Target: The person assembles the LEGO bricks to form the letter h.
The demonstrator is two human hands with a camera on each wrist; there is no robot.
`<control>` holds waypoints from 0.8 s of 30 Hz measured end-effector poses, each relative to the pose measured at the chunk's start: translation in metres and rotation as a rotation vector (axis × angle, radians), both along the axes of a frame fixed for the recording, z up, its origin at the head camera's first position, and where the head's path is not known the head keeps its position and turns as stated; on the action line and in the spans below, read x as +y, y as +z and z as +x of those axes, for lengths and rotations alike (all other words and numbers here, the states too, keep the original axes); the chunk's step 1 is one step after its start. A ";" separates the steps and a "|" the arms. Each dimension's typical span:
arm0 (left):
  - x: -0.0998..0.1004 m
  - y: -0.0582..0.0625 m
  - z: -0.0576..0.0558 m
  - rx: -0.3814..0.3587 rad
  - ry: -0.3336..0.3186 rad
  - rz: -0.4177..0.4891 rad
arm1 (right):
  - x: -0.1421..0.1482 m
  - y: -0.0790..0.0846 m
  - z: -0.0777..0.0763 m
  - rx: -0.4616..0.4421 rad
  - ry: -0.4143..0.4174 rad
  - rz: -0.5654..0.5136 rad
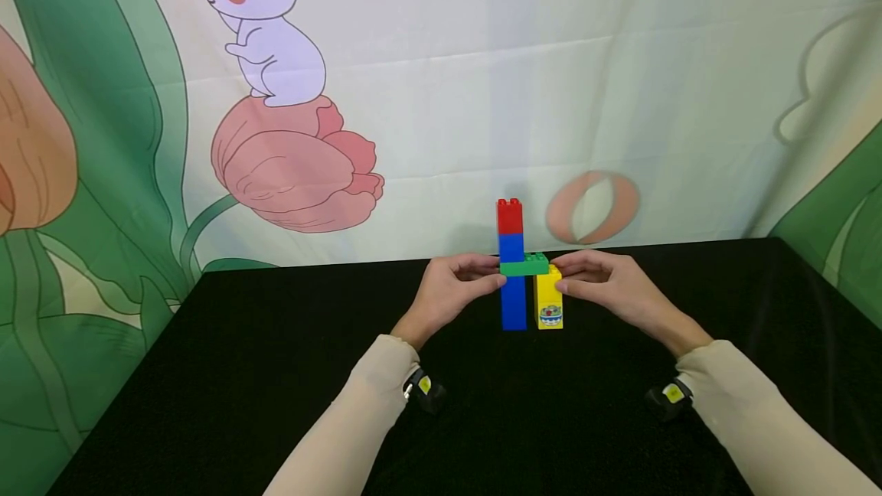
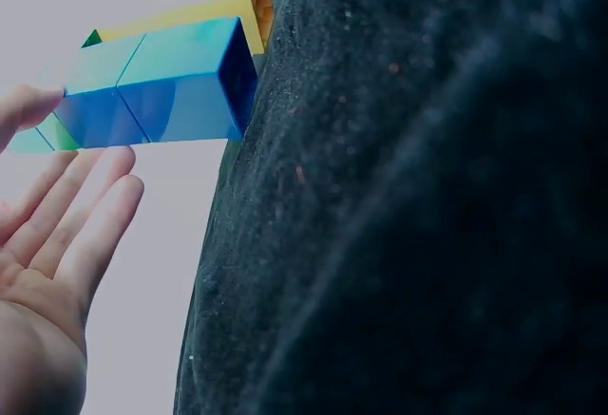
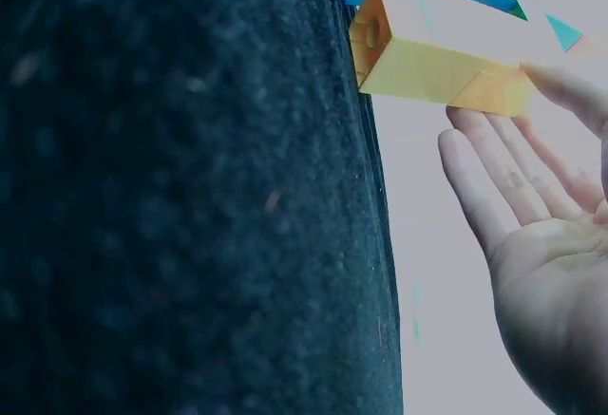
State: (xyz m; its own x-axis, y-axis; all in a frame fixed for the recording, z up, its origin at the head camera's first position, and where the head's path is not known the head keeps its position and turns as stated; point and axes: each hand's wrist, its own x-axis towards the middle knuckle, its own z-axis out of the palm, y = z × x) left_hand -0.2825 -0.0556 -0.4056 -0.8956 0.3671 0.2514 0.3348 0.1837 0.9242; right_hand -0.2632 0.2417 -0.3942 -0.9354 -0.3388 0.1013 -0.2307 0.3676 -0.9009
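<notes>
In the head view, a narrow tower stands upright: blue bricks (image 1: 513, 305) below, a green brick (image 1: 524, 269) across them, then a blue brick (image 1: 511, 248) and a red brick (image 1: 510, 217) on top. Beside it, under the green brick's right end, stands a yellow brick column (image 1: 549, 301) with a printed bowl picture. My left hand (image 1: 455, 285) pinches the tower near the green brick, thumb in front. My right hand (image 1: 609, 285) pinches the yellow column near its top. Whether the yellow studs are joined to the green brick, I cannot tell.
The bricks stand on a black cloth-covered table (image 1: 289, 389), close to its back edge. Behind it hangs a pale curtain (image 1: 441, 121) printed with flowers and a white animal. Each wrist wears a small dark camera on a strap.
</notes>
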 end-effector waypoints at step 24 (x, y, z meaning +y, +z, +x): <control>-0.004 -0.002 -0.002 -0.242 -0.014 0.048 | -0.003 -0.005 -0.003 -0.132 0.001 0.002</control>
